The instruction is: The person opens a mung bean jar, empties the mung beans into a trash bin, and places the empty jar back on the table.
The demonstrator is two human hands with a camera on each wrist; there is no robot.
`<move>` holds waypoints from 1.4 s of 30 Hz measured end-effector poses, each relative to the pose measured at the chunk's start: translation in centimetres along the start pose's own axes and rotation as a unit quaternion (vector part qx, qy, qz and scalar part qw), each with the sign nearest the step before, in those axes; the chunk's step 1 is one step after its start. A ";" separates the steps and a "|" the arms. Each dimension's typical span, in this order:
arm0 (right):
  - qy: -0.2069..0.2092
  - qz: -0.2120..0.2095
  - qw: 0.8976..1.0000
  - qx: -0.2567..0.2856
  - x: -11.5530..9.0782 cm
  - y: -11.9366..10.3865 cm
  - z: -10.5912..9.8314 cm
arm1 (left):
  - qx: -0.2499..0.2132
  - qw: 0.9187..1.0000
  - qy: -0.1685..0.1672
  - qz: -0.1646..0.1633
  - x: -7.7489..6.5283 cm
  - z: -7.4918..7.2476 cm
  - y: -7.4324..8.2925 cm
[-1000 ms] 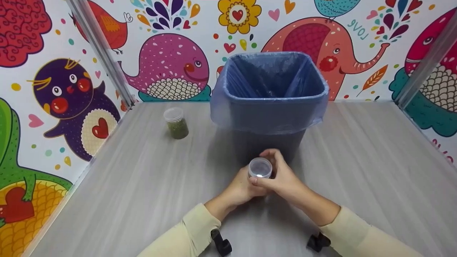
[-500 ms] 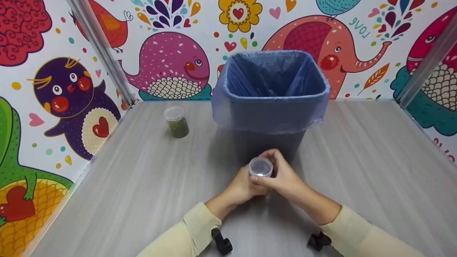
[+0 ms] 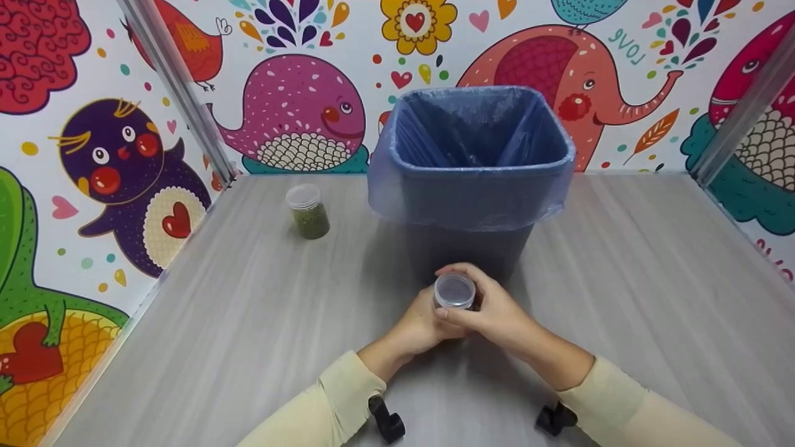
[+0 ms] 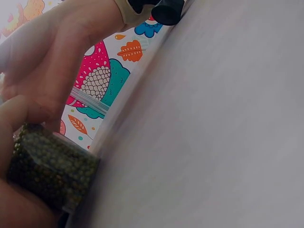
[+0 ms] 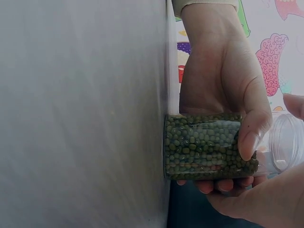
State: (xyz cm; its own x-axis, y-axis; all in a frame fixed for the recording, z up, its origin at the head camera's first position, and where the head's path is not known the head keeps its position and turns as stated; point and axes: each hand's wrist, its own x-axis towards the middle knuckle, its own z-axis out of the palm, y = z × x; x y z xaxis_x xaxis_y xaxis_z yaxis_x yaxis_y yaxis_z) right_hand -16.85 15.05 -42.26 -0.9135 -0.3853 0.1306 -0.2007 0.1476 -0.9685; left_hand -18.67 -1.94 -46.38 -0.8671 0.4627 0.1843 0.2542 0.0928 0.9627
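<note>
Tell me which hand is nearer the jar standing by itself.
Left: the left hand is in front of that jar and to its right; the right hand, also in front, is farther right.

PLACE: I work in a panelled booth (image 3: pixel 366 43) | SIGNS: cartoon-printed walls (image 3: pixel 463 53) (whale (image 3: pixel 301 102), elephant (image 3: pixel 540 62), penguin (image 3: pixel 127 167)), metal corner posts (image 3: pixel 177 87), grey wood-grain surface (image 3: pixel 248 298) running up to them | BUILDING: I cannot tell which kind
</note>
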 end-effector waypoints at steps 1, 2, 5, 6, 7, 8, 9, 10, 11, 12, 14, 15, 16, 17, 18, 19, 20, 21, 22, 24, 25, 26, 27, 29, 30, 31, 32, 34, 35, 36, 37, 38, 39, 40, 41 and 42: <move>0.000 0.000 1.000 -0.002 0.0 0.0 0.0 | 0.000 1.000 0.000 0.003 0.0 0.0 0.0; 0.001 0.000 1.000 -0.003 0.0 0.0 0.0 | -0.001 1.000 0.000 0.004 0.0 0.0 0.0; 0.003 -0.001 1.000 -0.007 0.0 0.0 0.0 | 0.000 1.000 0.002 0.003 0.0 0.0 0.0; 0.004 -0.001 1.000 -0.008 0.0 0.0 0.0 | 0.000 1.000 0.002 0.003 0.0 0.0 0.0; 0.004 -0.001 1.000 -0.008 0.0 0.0 0.0 | 0.002 1.000 0.003 0.004 0.0 0.0 0.0; 0.004 -0.001 1.000 -0.008 0.0 0.0 0.0 | 0.003 1.000 0.003 0.004 0.0 0.0 0.1; 0.004 -0.001 1.000 -0.008 0.0 0.0 0.0 | 0.005 1.000 0.003 0.005 0.0 0.1 0.1; 0.003 -0.001 1.000 -0.007 0.0 0.0 0.0 | 0.009 1.000 0.003 0.005 0.0 0.0 0.1; 0.003 0.000 1.000 -0.006 0.0 0.0 0.0 | 0.012 1.000 0.005 0.006 0.0 0.1 0.1; 0.002 -0.001 1.000 -0.006 0.0 0.0 0.0 | 0.013 1.000 0.006 0.006 0.0 0.1 0.1; 0.001 -0.002 1.000 -0.005 0.0 0.0 0.0 | 0.015 1.000 0.009 0.004 0.1 0.1 0.1; 0.002 -0.001 1.000 -0.003 0.0 -0.1 0.0 | 0.013 1.000 0.011 0.003 0.1 0.1 0.1; 0.003 0.001 1.000 -0.002 0.0 -0.1 0.0 | 0.012 1.000 0.013 0.001 0.1 0.1 0.1; 0.007 0.003 1.000 -0.001 0.0 -0.1 0.0 | 0.011 1.000 0.012 0.000 0.1 0.1 0.1; 0.012 0.006 1.000 0.002 0.0 -0.2 0.1 | 0.008 1.000 0.012 -0.001 0.1 0.1 0.1; 0.017 0.011 1.000 0.006 0.0 -0.2 0.1 | 0.006 1.000 0.011 -0.003 0.1 0.2 0.1; 0.023 0.016 1.000 0.009 0.0 -0.2 0.1 | 0.005 1.000 0.011 -0.005 0.1 0.2 0.1; 0.030 0.021 0.999 0.011 0.0 -0.3 0.2 | 0.004 1.000 0.010 -0.009 0.1 0.2 0.1; 0.037 0.026 0.999 0.014 0.0 -0.3 0.2 | 0.004 1.000 0.009 -0.013 0.1 0.1 0.2; 0.045 0.031 0.998 0.018 -0.1 -0.4 0.3 | 0.001 1.000 0.006 -0.020 0.1 0.1 0.3; 0.047 0.033 0.998 0.020 -0.1 -0.4 0.3 | 0.000 1.000 0.005 -0.023 0.1 0.1 0.2; 0.048 0.034 0.998 0.020 -0.1 -0.4 0.3 | -0.001 1.000 0.005 -0.026 0.2 0.1 0.3; 0.047 0.034 0.998 0.020 -0.1 -0.4 0.2 | -0.002 1.000 0.004 -0.030 0.2 0.1 0.3; 0.045 0.032 0.998 0.021 -0.1 -0.4 0.2 | -0.003 0.999 0.002 -0.032 0.2 0.1 0.3; 0.044 0.031 0.998 0.021 -0.1 -0.4 0.2 | -0.003 0.999 0.003 -0.032 0.2 0.1 0.3; 0.043 0.030 0.998 0.022 -0.1 -0.4 0.2 | -0.003 0.999 0.003 -0.033 0.2 0.1 0.3; 0.042 0.029 0.998 0.022 -0.1 -0.4 0.1 | -0.002 0.999 0.003 -0.034 0.2 0.1 0.3; 0.041 0.024 0.999 0.023 -0.1 -0.4 0.1 | 0.002 1.000 0.003 -0.029 0.2 0.0 0.3; 0.040 0.022 0.999 0.022 -0.1 -0.4 0.1 | 0.005 1.000 0.004 -0.026 0.2 0.1 0.3; 0.039 0.020 0.999 0.021 -0.1 -0.4 0.1 | 0.009 1.000 0.005 -0.023 0.3 0.1 0.3; 0.038 0.018 0.999 0.021 -0.1 -0.4 0.1 | 0.013 1.000 0.006 -0.020 0.2 0.1 0.3; 0.036 0.016 0.999 0.019 -0.1 -0.3 0.1 | 0.016 1.000 0.007 -0.018 0.2 0.1 0.3; 0.035 0.015 0.999 0.019 -0.1 -0.3 0.1 | 0.020 1.000 0.008 -0.017 0.2 0.1 0.3; 0.033 0.014 0.999 0.018 -0.1 -0.3 0.1 | 0.022 1.000 0.009 -0.016 0.2 0.1 0.3; 0.031 0.012 0.999 0.018 -0.1 -0.2 0.1 | 0.025 1.000 0.010 -0.015 0.2 0.1 0.4; 0.027 0.010 0.999 0.018 -0.1 -0.2 0.1 | 0.027 0.999 0.010 -0.016 0.2 0.1 0.4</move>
State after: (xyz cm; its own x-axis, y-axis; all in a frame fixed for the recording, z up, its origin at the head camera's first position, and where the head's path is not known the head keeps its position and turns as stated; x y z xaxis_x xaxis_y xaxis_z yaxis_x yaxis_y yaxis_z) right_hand -16.73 14.97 -42.08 -0.9355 -0.3320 0.1211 -0.1698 0.1217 -0.9779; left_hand -18.69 -1.71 -46.02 -0.8833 0.4416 0.1573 0.2478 0.1550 0.9563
